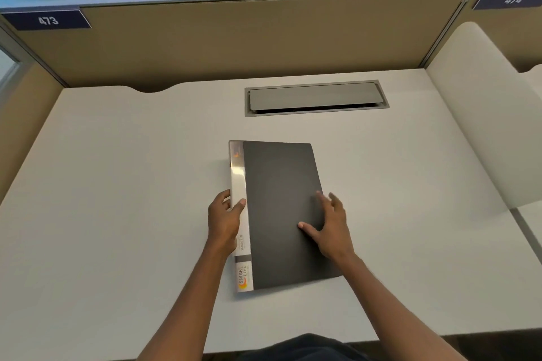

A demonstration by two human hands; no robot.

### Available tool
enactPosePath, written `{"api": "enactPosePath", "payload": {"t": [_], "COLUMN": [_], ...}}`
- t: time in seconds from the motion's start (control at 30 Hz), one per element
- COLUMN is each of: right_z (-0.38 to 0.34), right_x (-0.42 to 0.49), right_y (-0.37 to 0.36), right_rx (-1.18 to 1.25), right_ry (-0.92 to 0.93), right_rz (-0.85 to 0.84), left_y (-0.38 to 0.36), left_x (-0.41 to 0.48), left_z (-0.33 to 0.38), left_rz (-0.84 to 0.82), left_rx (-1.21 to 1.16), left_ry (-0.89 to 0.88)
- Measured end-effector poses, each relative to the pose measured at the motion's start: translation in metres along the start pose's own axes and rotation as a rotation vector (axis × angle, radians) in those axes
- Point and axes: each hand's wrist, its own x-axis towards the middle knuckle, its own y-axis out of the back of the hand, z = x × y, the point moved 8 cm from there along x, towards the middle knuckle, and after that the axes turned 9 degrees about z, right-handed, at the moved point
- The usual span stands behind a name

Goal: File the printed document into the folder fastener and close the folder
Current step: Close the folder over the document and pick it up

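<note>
A dark grey folder [278,190] lies closed and flat in the middle of the white desk [117,184], its white labelled spine on the left side. My left hand [224,220] grips the spine edge, thumb on top and fingers curled around the side. My right hand [331,226] rests on the cover near its right edge, fingers spread and slightly lifted. No printed document shows; the cover hides whatever is inside.
A grey cable hatch [315,98] is set into the desk behind the folder. Tan partition panels [234,38] enclose the back and left. A white rounded divider [484,114] stands on the right. Plants sit behind the partition.
</note>
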Motion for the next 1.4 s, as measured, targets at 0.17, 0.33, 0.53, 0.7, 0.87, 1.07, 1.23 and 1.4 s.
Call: {"api": "enactPosePath", "payload": {"t": [0.17,0.33,0.53,0.7,0.87,1.07,1.23,1.4], "right_z": [-0.005,-0.041,-0.113,-0.172,-0.22,-0.251,-0.255,-0.258], "right_x": [0.021,0.029,0.047,0.077,0.129,0.191,0.227,0.241], "right_y": [0.002,-0.018,-0.07,-0.112,-0.139,-0.161,-0.178,-0.191], "right_rx": [0.171,0.157,0.155,0.178,0.174,0.156,0.128,0.038], "right_ry": [-0.144,-0.126,-0.077,-0.085,-0.087,-0.128,-0.162,-0.137], "right_rz": [-0.04,-0.015,-0.005,-0.026,-0.02,-0.011,-0.001,0.012], "left_y": [0.013,0.042,0.091,0.116,0.114,0.095,0.078,0.074], "left_x": [0.011,0.032,0.086,0.152,0.224,0.298,0.337,0.353], "left_z": [-0.007,0.001,0.037,0.068,0.1,0.133,0.145,0.149], "left_rz": [-0.052,-0.007,0.071,0.139,0.137,0.115,0.102,0.112], "left_rx": [-0.064,0.0,0.184,0.276,0.331,0.37,0.444,0.498], "left_ry": [0.029,-0.021,-0.148,-0.174,-0.179,-0.169,-0.164,-0.182]}}
